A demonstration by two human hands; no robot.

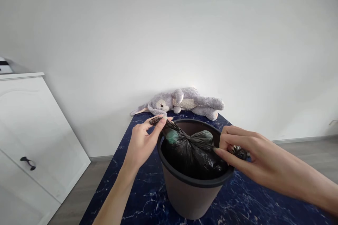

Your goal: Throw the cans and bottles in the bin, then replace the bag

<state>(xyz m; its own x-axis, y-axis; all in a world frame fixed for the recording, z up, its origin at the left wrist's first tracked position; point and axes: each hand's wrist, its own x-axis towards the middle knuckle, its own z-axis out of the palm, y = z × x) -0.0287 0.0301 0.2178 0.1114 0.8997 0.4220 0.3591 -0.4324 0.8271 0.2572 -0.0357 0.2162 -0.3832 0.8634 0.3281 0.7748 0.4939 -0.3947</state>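
Observation:
A black plastic garbage bag [194,156] sits inside a brown trash can [191,197] with a dark rim. Its top is gathered into a knot at the centre, with a loose end running out to each side. My left hand [148,137] pinches the left end between thumb and fingers, above the can's left rim. On the right, my right hand [245,153] is closed around the other end, just over the right rim. Something greenish shows through the thin plastic near the knot. What fills the bag is otherwise hidden.
The can stands on a dark blue marble-patterned table [144,186]. A grey plush rabbit [182,102] lies on its side at the table's far edge, against the white wall. To the left is a white cabinet [34,137] with a black handle.

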